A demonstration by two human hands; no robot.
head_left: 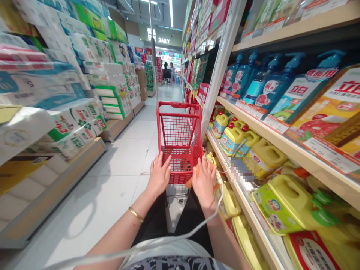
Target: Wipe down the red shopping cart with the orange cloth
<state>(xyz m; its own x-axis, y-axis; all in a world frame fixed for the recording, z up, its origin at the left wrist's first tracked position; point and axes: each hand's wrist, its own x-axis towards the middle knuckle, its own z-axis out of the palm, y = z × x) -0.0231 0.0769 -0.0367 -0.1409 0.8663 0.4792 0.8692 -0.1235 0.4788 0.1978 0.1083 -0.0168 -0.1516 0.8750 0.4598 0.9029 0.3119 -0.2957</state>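
Observation:
A red plastic shopping basket cart stands in front of me in the aisle, with no goods visible in its mesh basket. My left hand is at the near left corner of the basket, palm down, fingers spread. Near the right corner, my right hand has its fingers stretched out too, with something orange beside and partly under it. Neither hand is wrapped round anything. A white cable loops past my right wrist. On my left wrist is a gold bangle.
Shelves of blue pump bottles and yellow detergent jugs line the right side close by. Stacked tissue packs fill the left. A pale tiled floor runs ahead towards people far off. A thin pole rises beyond the cart.

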